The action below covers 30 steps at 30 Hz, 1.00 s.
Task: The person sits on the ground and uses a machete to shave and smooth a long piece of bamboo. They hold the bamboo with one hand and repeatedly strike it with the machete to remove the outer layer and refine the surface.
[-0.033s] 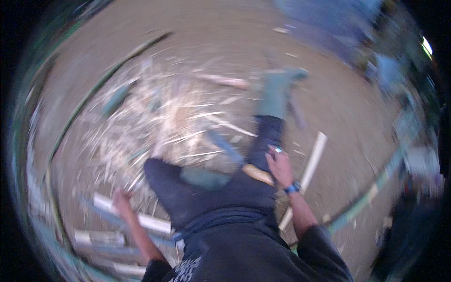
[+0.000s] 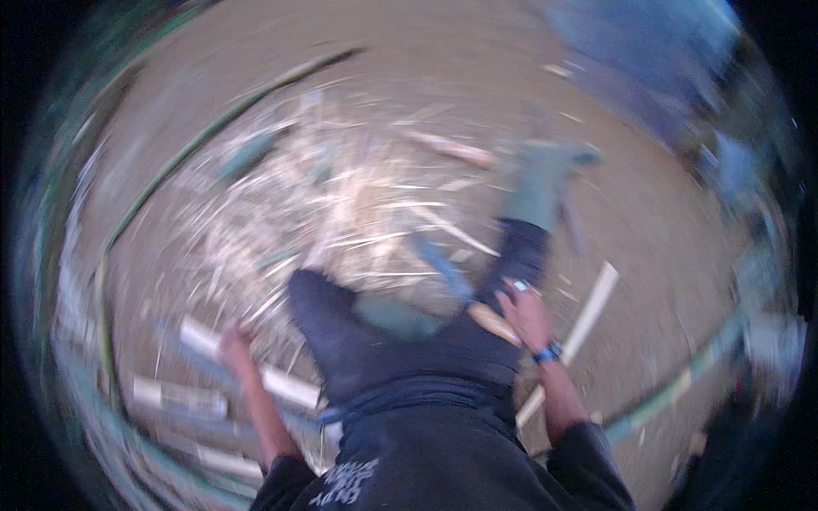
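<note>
Biggest thing here is the bare brown dirt floor (image 2: 665,238), with a messy spread of pale, thin wood or bamboo shavings (image 2: 247,213) past the knees. Then there's the person's lap in dark cloth trousers (image 2: 409,366), one leg out to the right. A long, straight, pale split strip on the right (image 2: 592,307) runs under the right forearm, and a shorter, pale, flat-sided strip on the left (image 2: 290,386) lies by the left hip; I'd guess both are light, stiff and a bit splintery, so hold them mid-length and mind the edges. The blade tool with a flat bluish-grey blade and a yellow-brown wooden handle (image 2: 461,288) looks to lie over the right thigh, blade pointing away between the legs. Probably stiff and blade-heavy, so grab the handle and keep off the blade. The right hand (image 2: 527,315) is over that thigh just beside the handle's end; too blurry to tell if it touches, or how far the fingers open. The left hand (image 2: 236,341) is at the shorter strip, fingers looking loosely bent, but can't tell whether it's gripping anything. Smallest is a blue wristband (image 2: 548,351) on the right wrist.
</note>
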Motion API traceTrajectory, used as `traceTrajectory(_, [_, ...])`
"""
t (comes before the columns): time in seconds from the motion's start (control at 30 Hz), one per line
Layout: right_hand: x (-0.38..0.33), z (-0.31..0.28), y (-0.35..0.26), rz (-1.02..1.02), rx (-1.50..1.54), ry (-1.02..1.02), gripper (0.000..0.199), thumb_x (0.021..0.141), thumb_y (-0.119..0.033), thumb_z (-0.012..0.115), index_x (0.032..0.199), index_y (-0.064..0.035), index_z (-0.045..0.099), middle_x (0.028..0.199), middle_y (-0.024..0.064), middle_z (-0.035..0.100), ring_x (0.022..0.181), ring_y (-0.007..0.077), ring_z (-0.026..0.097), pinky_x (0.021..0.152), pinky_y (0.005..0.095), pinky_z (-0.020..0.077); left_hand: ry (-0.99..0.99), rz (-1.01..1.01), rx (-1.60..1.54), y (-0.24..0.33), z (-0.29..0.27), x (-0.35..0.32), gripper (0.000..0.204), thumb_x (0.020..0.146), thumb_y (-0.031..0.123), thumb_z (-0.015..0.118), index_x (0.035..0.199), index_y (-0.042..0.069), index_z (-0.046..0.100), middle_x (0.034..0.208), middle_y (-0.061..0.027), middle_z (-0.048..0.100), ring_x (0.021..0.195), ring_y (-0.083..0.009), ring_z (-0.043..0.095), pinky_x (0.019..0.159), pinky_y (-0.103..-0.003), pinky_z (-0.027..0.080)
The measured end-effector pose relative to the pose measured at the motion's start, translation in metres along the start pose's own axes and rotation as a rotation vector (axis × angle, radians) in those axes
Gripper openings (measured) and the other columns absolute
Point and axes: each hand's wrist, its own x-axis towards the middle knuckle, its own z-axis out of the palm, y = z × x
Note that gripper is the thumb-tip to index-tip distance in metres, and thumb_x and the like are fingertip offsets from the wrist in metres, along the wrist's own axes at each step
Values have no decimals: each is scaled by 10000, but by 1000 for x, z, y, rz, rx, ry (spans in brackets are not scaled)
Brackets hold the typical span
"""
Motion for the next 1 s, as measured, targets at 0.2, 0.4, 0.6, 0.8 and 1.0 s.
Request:
traceTrajectory(0.2, [-14,43,-7,-404,-542,-136,480,767,-315,699,1118,-4,597,949,227,592,968,379,556,833,489,472,360,-214,-303,-91,-48,-16,294,853,7,498,1141,-33,542,921,-193,658,779,-251,660,609,-328,531])
traceTrajectory(0.4, [6,47,-6,-159,-617,-398,441,717,-249,709,1031,39,596,977,252,608,927,409,592,796,474,487,547,-417,374,-167,-37,-59,254,819,57,559,1052,-18,629,991,-234,648,948,-360,622,852,-427,471])
traceTrajectory(0.6, [36,41,13,-10,-237,-361,335,730,-231,661,889,50,572,741,182,614,703,336,612,683,432,491,541,-555,599,-173,-2,-62,415,831,173,630,1186,-14,523,1183,-216,557,1102,-390,516,948,-439,405])
traceTrajectory(0.8, [24,44,-18,234,229,-438,252,861,-251,603,760,-77,452,581,45,507,423,135,488,345,291,411,572,-871,444,-167,1,-46,428,835,232,639,1167,-12,525,1152,-209,580,1095,-384,529,909,-468,432])
traceTrajectory(1.0, [6,40,-31,262,425,-454,261,888,-263,594,768,-86,445,562,23,483,414,129,478,333,281,407,489,-548,87,-217,-34,-61,268,867,161,564,1035,-46,595,900,-208,649,848,-331,634,770,-457,478])
